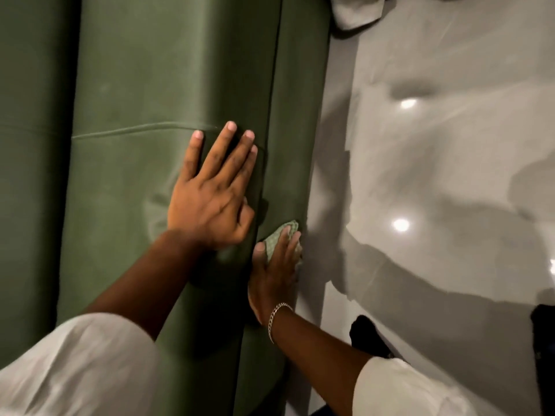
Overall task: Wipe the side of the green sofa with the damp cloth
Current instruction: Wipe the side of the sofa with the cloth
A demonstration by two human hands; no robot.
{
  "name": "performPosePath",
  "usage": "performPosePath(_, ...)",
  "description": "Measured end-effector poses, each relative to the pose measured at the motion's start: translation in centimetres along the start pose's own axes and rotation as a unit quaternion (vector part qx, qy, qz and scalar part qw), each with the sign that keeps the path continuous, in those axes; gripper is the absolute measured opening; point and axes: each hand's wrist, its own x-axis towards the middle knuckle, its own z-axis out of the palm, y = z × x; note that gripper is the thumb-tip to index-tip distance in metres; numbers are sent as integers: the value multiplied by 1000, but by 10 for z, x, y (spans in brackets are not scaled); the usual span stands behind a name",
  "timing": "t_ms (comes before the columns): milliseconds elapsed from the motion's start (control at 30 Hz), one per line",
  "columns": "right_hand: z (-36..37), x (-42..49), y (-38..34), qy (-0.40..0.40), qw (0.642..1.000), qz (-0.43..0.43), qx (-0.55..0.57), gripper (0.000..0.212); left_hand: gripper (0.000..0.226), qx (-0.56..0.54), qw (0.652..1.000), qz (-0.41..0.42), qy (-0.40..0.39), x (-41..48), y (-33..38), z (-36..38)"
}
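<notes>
The green sofa (pixel 168 73) fills the left half of the head view, its rounded top and outer side running down toward the floor. My left hand (pixel 213 190) lies flat on the sofa's top, fingers spread, holding nothing. My right hand (pixel 274 274), with a chain bracelet at the wrist, presses a pale green cloth (pixel 285 232) against the sofa's outer side, just right of the seam. Most of the cloth is hidden under my fingers.
A glossy grey tiled floor (pixel 435 175) with light reflections lies to the right of the sofa. A pale fabric item (pixel 357 10) sits at the top edge. Dark objects (pixel 368 334) rest on the floor at lower right, near my white sleeve.
</notes>
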Motion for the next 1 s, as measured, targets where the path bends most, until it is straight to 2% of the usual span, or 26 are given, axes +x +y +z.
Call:
performPosePath(67, -6, 29, -19, 41, 998, -52, 6, 85, 83, -9, 1000, -5, 23, 1, 0, 4)
performPosePath(167, -27, 101, -57, 39, 990, -133, -9, 68, 84, -35, 997, -14, 64, 1, -1, 9)
performPosePath(300, -55, 203, -113, 71, 968, -235, -51, 59, 88, -48, 996, -6, 81, 1, -2, 13)
performPosePath(433, -72, 262, -152, 76, 963, -254, -55, 55, 88, -47, 997, 2, 66, 1, -3, 12)
performPosePath(533, -78, 272, -150, 63, 964, -253, -49, 55, 87, -64, 996, 4, 62, -1, -3, 15)
performPosePath(600, -70, 253, -131, 87, 956, -274, -52, 57, 85, -79, 994, 5, 73, -1, -4, 16)
performPosePath(667, -56, 209, -94, 100, 961, -257, -39, 59, 82, -82, 993, 13, 82, 0, -4, 17)
performPosePath(900, 0, -23, 36, 35, 987, -158, -10, 56, 85, -78, 994, 10, 74, 1, -6, 17)
performPosePath(1000, 3, -56, 50, 29, 992, -80, 91, 70, 88, -83, 995, 6, 53, 1, -3, 11)
